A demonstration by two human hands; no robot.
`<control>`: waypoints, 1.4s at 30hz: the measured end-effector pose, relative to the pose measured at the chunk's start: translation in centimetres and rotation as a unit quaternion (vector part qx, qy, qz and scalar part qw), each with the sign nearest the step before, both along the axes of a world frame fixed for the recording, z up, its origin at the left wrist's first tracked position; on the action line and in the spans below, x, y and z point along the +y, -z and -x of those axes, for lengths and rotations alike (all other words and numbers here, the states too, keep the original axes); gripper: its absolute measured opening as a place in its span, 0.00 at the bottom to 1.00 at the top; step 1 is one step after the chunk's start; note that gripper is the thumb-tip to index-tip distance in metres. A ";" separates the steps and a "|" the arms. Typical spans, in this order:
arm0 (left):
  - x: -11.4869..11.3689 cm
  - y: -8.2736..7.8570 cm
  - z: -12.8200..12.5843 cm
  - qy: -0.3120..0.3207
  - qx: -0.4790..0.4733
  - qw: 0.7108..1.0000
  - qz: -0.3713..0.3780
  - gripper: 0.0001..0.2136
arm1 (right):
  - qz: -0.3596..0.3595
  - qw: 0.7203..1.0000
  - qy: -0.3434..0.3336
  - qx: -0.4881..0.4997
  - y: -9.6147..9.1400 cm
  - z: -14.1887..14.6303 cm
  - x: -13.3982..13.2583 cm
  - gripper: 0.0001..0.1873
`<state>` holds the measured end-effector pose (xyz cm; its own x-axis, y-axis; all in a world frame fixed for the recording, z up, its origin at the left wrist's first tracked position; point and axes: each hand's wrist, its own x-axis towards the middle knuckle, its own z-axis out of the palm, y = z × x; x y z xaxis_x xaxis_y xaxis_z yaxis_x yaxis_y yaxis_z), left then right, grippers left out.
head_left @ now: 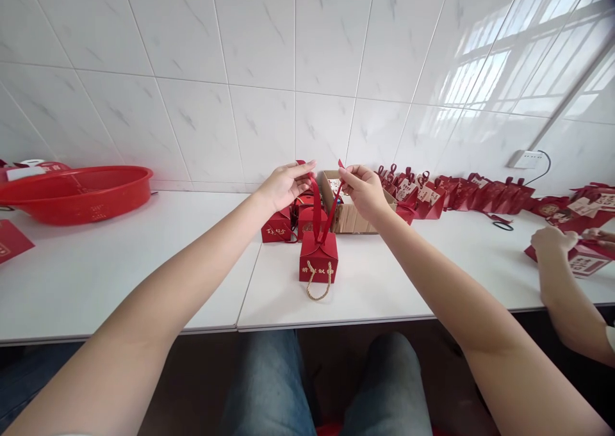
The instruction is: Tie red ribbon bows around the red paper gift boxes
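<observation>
Left of frame centre, the left hand (287, 186) was clamped on the red ribbon (317, 212); the small red box (318, 251) stood upright below centre; the right hand (364, 187) pinched the opposite strand (332, 217) — uneven pull risked tipping the box.

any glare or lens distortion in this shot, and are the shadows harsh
Head view: bright window glare on the marbled wall tiles, upper right; head view: wide-angle stretch, their joint lines fanning outward; head view: soft shadows on the white table, dark beneath it; head view: the red gift box looks fairly sharp.
</observation>
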<state>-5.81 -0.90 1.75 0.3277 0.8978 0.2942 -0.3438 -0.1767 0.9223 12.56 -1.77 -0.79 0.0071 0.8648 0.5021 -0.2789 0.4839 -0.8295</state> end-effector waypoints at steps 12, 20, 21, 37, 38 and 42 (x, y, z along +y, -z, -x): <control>-1.3 -0.6 -0.3 -0.130 0.089 0.984 -0.081 0.10 | 0.005 1.000 0.021 -0.004 -0.1 -0.6 0.1 0.14; -1.6 -0.5 -0.9 -0.181 0.085 0.976 -0.084 0.08 | -0.040 0.998 0.022 -0.052 -1.2 -1.0 -0.3 0.11; -1.6 -0.5 -0.9 -0.182 0.080 0.976 -0.084 0.08 | -0.041 0.997 0.031 -0.060 -1.4 -1.0 -0.3 0.11; -1.5 -0.7 0.2 -0.099 0.065 0.992 -0.048 0.05 | -0.031 0.995 0.060 -0.079 -1.8 -1.9 -1.1 0.09; -1.3 -0.5 0.8 -0.094 0.075 0.992 -0.043 0.05 | -0.018 0.996 0.065 -0.060 -1.5 -2.4 -1.1 0.09; -1.1 1.5 3.3 -0.126 0.184 0.974 -0.044 0.10 | 0.065 0.996 0.030 0.045 0.4 -4.9 -0.9 0.13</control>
<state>-9.11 -2.03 0.28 0.1977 0.9399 0.2785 0.0726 -0.2974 0.9520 17.43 -2.66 -1.21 0.1013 0.9192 0.3805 -0.3295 0.3919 -0.8590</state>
